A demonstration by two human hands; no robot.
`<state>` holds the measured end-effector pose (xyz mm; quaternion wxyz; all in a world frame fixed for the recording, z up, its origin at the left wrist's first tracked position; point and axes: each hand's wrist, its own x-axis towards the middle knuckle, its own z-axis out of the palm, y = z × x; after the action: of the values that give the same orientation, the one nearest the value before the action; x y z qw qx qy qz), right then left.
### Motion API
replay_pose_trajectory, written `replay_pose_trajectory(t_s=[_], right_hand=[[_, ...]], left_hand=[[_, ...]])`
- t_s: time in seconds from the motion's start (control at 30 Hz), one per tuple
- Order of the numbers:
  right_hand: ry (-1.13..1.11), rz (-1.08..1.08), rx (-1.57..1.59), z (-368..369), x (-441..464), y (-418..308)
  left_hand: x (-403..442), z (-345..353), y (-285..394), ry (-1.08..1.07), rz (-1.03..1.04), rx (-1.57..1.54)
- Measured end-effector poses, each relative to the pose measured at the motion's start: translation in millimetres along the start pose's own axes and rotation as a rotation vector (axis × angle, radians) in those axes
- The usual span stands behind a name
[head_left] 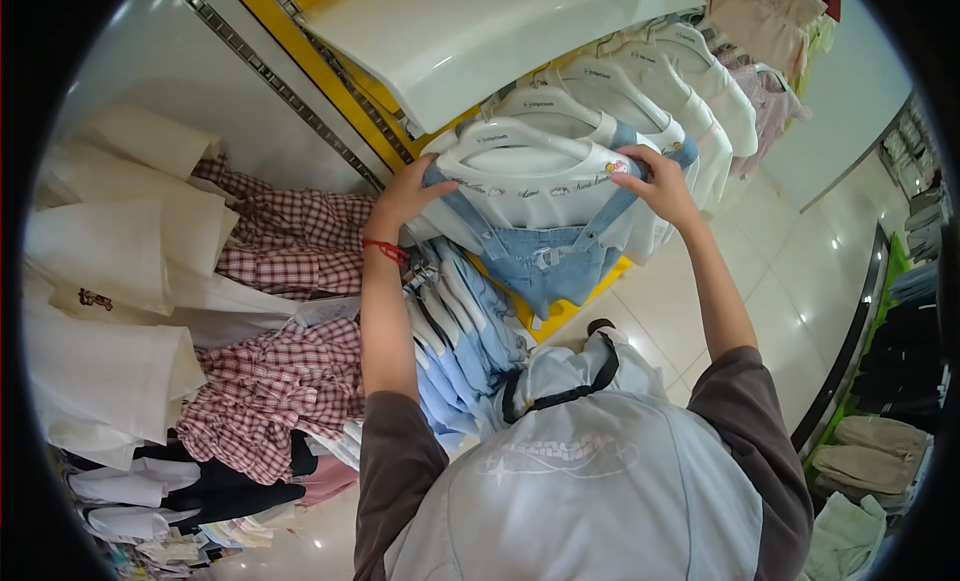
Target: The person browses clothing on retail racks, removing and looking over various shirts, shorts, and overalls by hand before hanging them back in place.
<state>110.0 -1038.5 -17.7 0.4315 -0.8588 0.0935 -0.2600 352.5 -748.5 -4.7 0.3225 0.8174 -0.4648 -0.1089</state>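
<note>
A white shirt (540, 194) with small printed motifs along its neckline hangs on a white hanger (512, 136) in front of me, with light-blue denim overalls (548, 258) over it. My left hand (408, 193), below which a red bracelet (384, 251) circles the wrist, pinches the outfit at its left shoulder by the denim strap. At the opposite shoulder, my right hand (660, 184) grips the fabric between thumb and fingers. Both hands are closed on the outfit at about the same height. Some fingers are hidden behind the cloth.
Behind the outfit, more white tops (610, 91) hang in a row under a white shelf (480, 46). Red plaid dresses (280, 381) and cream garments (90, 321) crowd the left. Blue clothes (450, 351) hang lower down. Folded clothes (875, 451) lie on a display at right.
</note>
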Motion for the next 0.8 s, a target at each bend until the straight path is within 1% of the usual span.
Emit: replay_pose_trajectory(t_s=[0.07,0.17,0.27,0.33,0.37,0.43,0.47,0.53,0.57,0.67,0.7,0.77,0.8], right_hand=[[0.046,0.024,0.106,-2.2,1.4,-0.1],[0.252,-0.313,-0.161,2.9,21.2,-15.4],[0.234,-0.417,-0.181,27.6,55.1,-18.4],[0.005,-0.257,-0.274,32.6,72.2,-27.6],[-0.107,-0.180,-0.320,31.0,77.7,-31.6],[-0.102,-0.178,-0.409,28.9,78.3,-38.1],[-0.105,-0.178,-0.454,28.5,78.8,-41.2],[0.027,-0.285,-0.481,17.0,81.0,-36.4],[0.086,-0.331,-0.489,10.6,79.1,-31.3],[0.096,-0.366,-0.602,-20.9,74.3,-37.1],[0.094,-0.324,-0.595,-30.8,72.1,-36.9],[0.100,-0.245,-0.585,-49.0,69.5,-32.6],[0.088,-0.245,-0.587,-56.3,66.4,-26.5]], left_hand=[[-2.8,-0.3,4.3,0.042,0.028,0.022],[-7.7,4.3,30.6,0.127,0.067,0.055],[-5.5,12.9,37.8,0.221,0.058,0.095],[-6.3,16.8,36.9,0.313,0.061,0.140],[-7.3,16.7,36.8,0.322,0.041,0.172],[-14.1,14.8,38.8,0.344,-0.008,0.230],[-16.5,14.0,37.3,0.387,0.002,0.265],[-21.1,12.3,34.3,0.475,0.008,0.330],[-23.9,9.3,33.9,0.521,0.018,0.418],[-28.7,0.4,40.7,0.605,0.054,0.427],[-30.4,-1.4,43.1,0.617,0.056,0.376],[-36.7,-3.2,50.4,0.647,-0.011,0.466],[-37.9,-3.4,51.9,0.666,-0.040,0.513]])
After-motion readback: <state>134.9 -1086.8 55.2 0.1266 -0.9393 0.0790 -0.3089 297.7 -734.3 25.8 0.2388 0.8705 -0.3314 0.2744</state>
